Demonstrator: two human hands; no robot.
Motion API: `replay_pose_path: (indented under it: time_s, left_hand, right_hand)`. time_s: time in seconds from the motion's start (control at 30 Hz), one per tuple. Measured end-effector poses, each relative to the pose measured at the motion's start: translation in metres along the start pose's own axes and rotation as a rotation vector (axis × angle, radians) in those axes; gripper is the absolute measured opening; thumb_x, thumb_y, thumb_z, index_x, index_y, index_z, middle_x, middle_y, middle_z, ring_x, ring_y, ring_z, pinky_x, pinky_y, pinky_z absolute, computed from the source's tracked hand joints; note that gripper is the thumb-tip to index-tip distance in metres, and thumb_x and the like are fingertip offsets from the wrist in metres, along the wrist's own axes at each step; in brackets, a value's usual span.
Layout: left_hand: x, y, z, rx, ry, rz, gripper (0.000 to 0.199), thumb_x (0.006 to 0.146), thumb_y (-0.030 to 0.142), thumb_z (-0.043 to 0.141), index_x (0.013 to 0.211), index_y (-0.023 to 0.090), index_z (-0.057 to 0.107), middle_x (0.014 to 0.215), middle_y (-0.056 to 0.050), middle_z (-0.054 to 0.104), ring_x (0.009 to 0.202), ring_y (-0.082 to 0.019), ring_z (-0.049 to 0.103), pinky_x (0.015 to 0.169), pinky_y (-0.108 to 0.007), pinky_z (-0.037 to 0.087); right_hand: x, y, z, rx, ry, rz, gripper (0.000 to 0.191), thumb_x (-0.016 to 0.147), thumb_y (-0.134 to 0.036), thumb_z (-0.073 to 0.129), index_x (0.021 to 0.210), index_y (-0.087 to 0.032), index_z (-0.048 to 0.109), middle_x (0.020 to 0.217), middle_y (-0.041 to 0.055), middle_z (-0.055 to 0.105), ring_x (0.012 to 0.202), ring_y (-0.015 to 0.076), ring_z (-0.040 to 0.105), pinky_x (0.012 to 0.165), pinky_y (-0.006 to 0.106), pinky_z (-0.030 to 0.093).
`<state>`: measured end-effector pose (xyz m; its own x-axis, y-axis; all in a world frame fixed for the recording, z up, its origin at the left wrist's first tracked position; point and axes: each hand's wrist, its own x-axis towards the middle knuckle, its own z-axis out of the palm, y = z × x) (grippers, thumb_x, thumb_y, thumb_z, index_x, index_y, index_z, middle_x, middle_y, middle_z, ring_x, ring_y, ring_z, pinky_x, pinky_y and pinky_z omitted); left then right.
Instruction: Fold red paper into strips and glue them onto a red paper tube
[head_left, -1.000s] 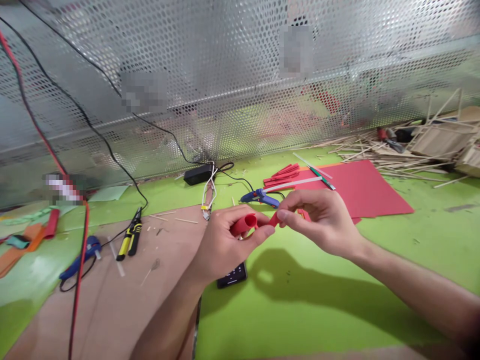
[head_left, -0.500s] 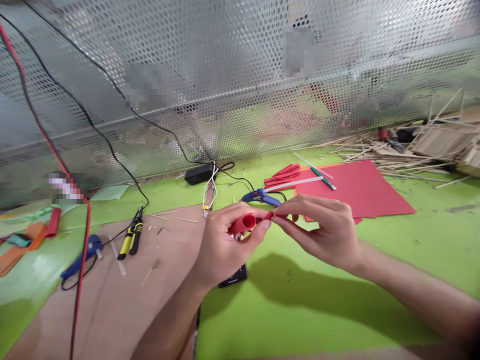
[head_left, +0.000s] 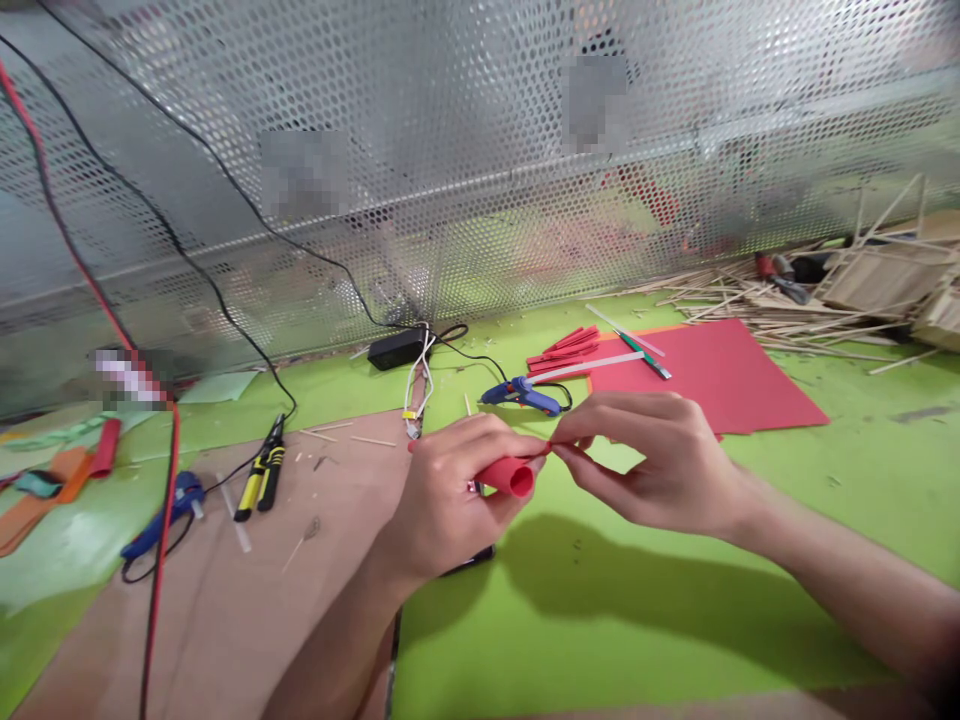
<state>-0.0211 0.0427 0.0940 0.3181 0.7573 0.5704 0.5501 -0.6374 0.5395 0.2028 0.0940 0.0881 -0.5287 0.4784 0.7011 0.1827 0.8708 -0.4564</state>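
Note:
A rolled red paper tube [head_left: 511, 477] lies in my left hand [head_left: 450, 490], its round open end facing me. My left fingers are closed around it. At the left fingertips, thumb and forefinger of my right hand [head_left: 660, 465] pinch a small red paper piece [head_left: 548, 449], mostly hidden by the fingers. Whether that piece is joined to the tube I cannot tell. Just beyond the hands, a blue hot glue gun [head_left: 523, 396] rests on the green table with a clear glue stick in its back. A phone [head_left: 472, 560] shows partly below my left hand.
Red paper sheets [head_left: 720, 375] lie at right, with a green-handled cutter [head_left: 643, 353] on them and folded red strips [head_left: 564, 350] beside. Thin wooden sticks [head_left: 727, 295] pile up at back right. Yellow-black pliers [head_left: 261, 475] and another blue glue gun [head_left: 165, 515] are at left. A red-black cable [head_left: 166, 480] hangs in front.
My left hand has turned, so the tube now points more to the right and its end sticks out further. My right pinch has shifted slightly right and down.

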Motion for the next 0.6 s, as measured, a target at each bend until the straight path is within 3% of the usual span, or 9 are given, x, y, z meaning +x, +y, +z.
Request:
replay_pose_path:
  time_s: [0.27, 0.47, 0.6]
  left_hand:
    - [0.0, -0.002, 0.005, 0.081, 0.014, 0.023, 0.021, 0.092, 0.01, 0.072, 0.109, 0.022, 0.076, 0.095, -0.004, 0.078, 0.085, -0.017, 0.073, 0.079, -0.028, 0.059]
    - [0.0, -0.001, 0.009, 0.227, -0.011, 0.098, 0.024, 0.094, 0.009, 0.066, 0.112, 0.022, 0.076, 0.093, -0.005, 0.078, 0.085, -0.018, 0.072, 0.079, -0.03, 0.058]
    - [0.001, -0.004, 0.012, 0.296, -0.019, 0.106, 0.024, 0.094, 0.008, 0.063, 0.109, 0.021, 0.076, 0.091, -0.004, 0.078, 0.082, -0.019, 0.071, 0.076, -0.031, 0.057]
  right_hand:
    - [-0.004, -0.006, 0.009, -0.384, 0.062, -0.158, 0.013, 0.097, -0.007, 0.062, 0.096, -0.019, 0.069, 0.08, 0.0016, 0.076, 0.07, 0.0153, 0.072, 0.06, 0.027, 0.054]
    - [-0.006, -0.004, 0.014, -0.59, 0.064, -0.217, 0.018, 0.1, -0.01, 0.059, 0.084, -0.018, 0.064, 0.074, 0.0018, 0.072, 0.061, 0.014, 0.064, 0.052, 0.03, 0.044]
    - [-0.006, 0.005, 0.019, -0.569, 0.071, -0.19, 0.02, 0.098, -0.011, 0.056, 0.082, -0.019, 0.063, 0.07, 0.0004, 0.069, 0.059, 0.0127, 0.061, 0.051, 0.027, 0.042]
